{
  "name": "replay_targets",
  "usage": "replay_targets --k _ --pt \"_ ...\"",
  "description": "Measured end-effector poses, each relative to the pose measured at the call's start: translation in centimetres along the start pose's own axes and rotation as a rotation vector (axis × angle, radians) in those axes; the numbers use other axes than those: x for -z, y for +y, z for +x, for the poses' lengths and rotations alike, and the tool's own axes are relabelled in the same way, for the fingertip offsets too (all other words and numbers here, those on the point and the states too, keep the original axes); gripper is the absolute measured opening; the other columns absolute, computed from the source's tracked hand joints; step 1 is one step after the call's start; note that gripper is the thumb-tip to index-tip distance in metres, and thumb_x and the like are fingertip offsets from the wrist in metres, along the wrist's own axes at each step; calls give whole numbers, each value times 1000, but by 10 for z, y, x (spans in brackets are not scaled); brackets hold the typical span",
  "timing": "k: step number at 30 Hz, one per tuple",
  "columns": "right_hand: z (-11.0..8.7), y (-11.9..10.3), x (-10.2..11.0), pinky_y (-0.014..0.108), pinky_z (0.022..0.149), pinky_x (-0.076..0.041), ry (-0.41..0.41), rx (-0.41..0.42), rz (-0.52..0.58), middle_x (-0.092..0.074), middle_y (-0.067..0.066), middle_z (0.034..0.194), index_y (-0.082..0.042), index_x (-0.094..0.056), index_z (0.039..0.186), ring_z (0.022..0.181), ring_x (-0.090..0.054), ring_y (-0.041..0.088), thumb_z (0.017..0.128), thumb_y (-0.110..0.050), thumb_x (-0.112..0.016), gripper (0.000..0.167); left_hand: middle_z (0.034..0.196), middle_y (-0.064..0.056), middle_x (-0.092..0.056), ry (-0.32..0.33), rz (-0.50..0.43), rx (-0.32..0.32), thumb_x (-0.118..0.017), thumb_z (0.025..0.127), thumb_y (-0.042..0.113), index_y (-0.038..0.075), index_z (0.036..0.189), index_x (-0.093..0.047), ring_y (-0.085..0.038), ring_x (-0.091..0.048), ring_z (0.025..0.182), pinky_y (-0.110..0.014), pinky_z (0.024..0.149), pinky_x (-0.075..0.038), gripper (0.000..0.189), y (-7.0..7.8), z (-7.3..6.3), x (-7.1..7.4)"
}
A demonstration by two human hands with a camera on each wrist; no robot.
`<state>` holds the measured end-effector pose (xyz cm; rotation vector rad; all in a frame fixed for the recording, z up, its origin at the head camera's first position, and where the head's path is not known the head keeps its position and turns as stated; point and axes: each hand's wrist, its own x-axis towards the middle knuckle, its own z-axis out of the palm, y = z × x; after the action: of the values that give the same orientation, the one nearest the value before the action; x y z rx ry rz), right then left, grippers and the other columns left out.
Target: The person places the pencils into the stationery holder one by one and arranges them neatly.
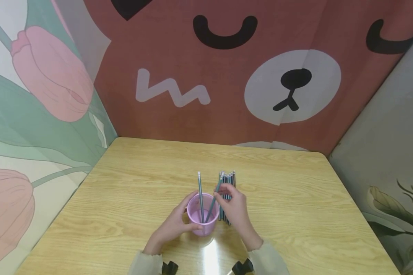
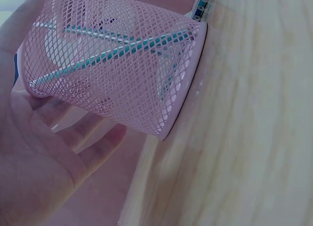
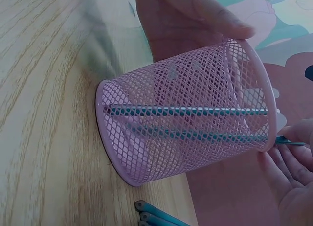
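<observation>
**Right hand pinches a slim teal pencil inside a round pink mesh cup**

The pink mesh cup stands near the middle of the pale yellow wood-grain bench, its mouth upward. Inside it, a second slim teal pencil with a pale end leans toward 12 o'clock, its upper part well above the rim. The pinched pencil slants toward 1 o'clock, its lower length within the cup; whether its foot touches the cup's floor cannot be told.

The right hand, at 2 o'clock from the cup, pinches this pencil above the rim between thumb and fingertips. The left hand, at 9 o'clock, holds the cup: its thumb lies along the near side by the rim, and its fingers reach round the far side.

Just beside the cup, at 2 o'clock, a row of slim teal and dark pencils with pale ends lies on the bench, partly under the right hand in the head view. Bright glare shows on the bench at 6 o'clock.

Cream sleeves cover both forearms. Beyond the bench, at 12 o'clock, hangs a reddish-brown cloth with a cartoon bear face; at 10 o'clock is a pale cloth with pink tulips.
</observation>
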<state>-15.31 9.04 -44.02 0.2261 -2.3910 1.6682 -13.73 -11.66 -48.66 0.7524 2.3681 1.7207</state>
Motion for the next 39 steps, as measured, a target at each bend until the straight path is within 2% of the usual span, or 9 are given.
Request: replay_targets --k 5,15,22,27,31,39 --pt "0 1 -1 19 73 -60 -2 18 -5 -72 12 97 -3 -67 101 91 -69 26 83 -3 -71 19 153 -19 -36 4 -9 0 -81 75 22 9 153 -24 -44 -40 135 -66 108 -35 97 0 0 0" --pt "1 7 -2 18 71 -59 -37 8 -85 -73 13 98 -2 -68 105 91 -70 27 85 -9 -71 22 154 -17 -36 4 -15 12 -81 75 22 10 153 -24 -43 -40 136 -66 108 -35 97 0 0 0" --pt "3 15 1 16 69 -58 -33 -2 -65 -72 15 98 1 -67 109 88 -70 26 87 -11 -69 25 154 -16 -37 9 -8 16 -81 75 22 9 153 -24 -42 -40 136 -65 109 -35 98 -2 1 -1" --pt "9 24 8 17 66 -59 -3 -45 -63 -72 17 98 2 -66 109 86 -71 28 90 -10 -66 22 154 -17 -37 8 -14 24 -81 75 22 11 153 -24 -42 -40 137 -65 109 -34 98 0 1 0" --pt "14 33 14 18 66 -59 16 -97 -137 -72 16 100 0 -67 110 88 -70 27 89 -11 -67 24 154 -16 -36 8 -28 40 -82 74 22 13 153 -25 -42 -39 137 -65 110 -33 98 2 0 0" --pt "22 51 23 29 73 -61 17 -197 -294 -72 18 98 4 -66 109 89 -68 27 87 -10 -68 26 154 -15 -36 10 -31 55 -82 73 22 10 153 -25 -41 -38 138 -64 111 -33 99 2 0 -1"
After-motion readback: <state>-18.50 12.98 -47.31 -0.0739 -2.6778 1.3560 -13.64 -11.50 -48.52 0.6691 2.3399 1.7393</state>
